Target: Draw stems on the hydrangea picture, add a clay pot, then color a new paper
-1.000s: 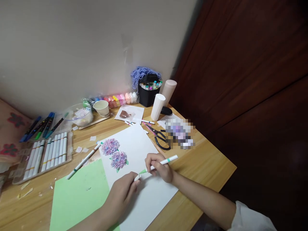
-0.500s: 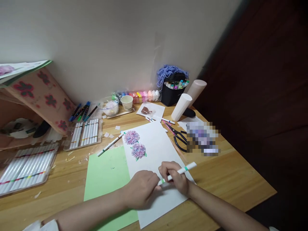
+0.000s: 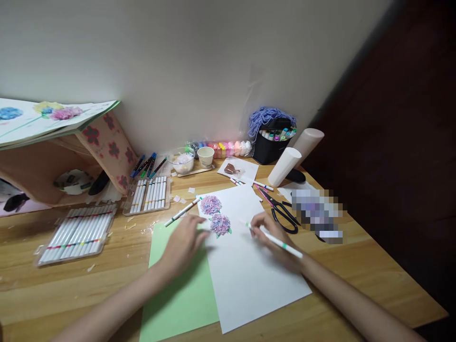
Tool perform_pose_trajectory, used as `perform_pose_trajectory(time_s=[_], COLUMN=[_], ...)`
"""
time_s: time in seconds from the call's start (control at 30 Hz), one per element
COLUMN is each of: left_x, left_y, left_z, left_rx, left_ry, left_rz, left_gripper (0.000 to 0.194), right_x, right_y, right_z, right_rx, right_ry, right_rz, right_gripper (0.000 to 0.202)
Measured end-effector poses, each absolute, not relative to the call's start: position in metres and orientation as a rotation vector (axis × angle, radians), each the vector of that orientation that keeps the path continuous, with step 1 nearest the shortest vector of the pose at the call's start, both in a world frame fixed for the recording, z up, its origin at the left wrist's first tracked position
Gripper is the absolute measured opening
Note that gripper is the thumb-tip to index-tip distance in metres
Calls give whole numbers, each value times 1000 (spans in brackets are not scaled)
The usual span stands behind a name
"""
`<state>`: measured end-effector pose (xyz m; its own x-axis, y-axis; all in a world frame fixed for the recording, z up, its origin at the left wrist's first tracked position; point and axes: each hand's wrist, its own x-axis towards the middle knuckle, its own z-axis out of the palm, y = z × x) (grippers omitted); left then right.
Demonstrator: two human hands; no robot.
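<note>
My right hand is closed around a white marker with green bands, holding it like a pen. The marker's front end is blurred and hovers over the white paper. My left hand is above the light green sheet, near the paper's left edge. Its fingers reach toward the paper with the thumb apart, and nothing shows between them. Two pink-purple flower heads, an upper one and a lower one, are on the upper left of the paper. Another white marker lies just beyond my left hand.
Black-handled scissors lie right of the paper. Marker cases sit at left beside a flowered box. Farther back are a paper cup, a bowl, a black marker holder and a white cylinder.
My left hand has come away from the marker and moved left toward the flowers. My right hand has moved up the paper with the marker. The view has turned left.
</note>
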<state>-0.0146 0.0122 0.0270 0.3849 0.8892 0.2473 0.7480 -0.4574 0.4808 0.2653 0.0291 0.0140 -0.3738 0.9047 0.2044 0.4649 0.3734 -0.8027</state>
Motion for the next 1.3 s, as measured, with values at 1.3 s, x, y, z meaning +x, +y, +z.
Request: perform_pose_trajectory(time_s=[1.3], left_x=[23], left_y=[17], left_z=[41], left_rx=[2297], left_ry=[1067], left_rz=[292], left_gripper=[29], right_x=[274], right_y=[32], right_z=[25], right_rx=[-1289], right_ry=[-1633], right_rz=[1199], right_gripper=[21])
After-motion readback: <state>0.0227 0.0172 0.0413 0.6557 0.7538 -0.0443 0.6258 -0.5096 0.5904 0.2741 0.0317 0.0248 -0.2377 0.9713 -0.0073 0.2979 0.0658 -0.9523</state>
